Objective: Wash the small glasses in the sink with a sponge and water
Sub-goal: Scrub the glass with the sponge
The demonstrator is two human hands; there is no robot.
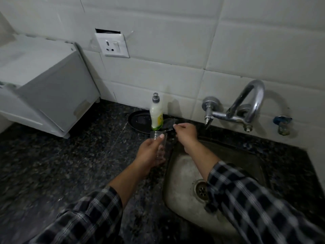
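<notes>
My left hand [149, 152] grips a small clear glass [159, 143], held upright over the counter just left of the sink [182, 175]. My right hand [185, 133] reaches to the sink's back left corner, its fingertips pinching a dark, blurred scrubbing sponge [168, 125] that lies beside the soap bottle. The steel sink is stained, with a round drain [201, 190] near its middle. No water runs from the tap [233, 111].
A white dish-soap bottle [157, 114] stands at the wall on the dark granite counter [61, 164], next to a round black lid [139, 121]. A white appliance [45, 88] fills the back left. A wall socket [112, 44] sits above.
</notes>
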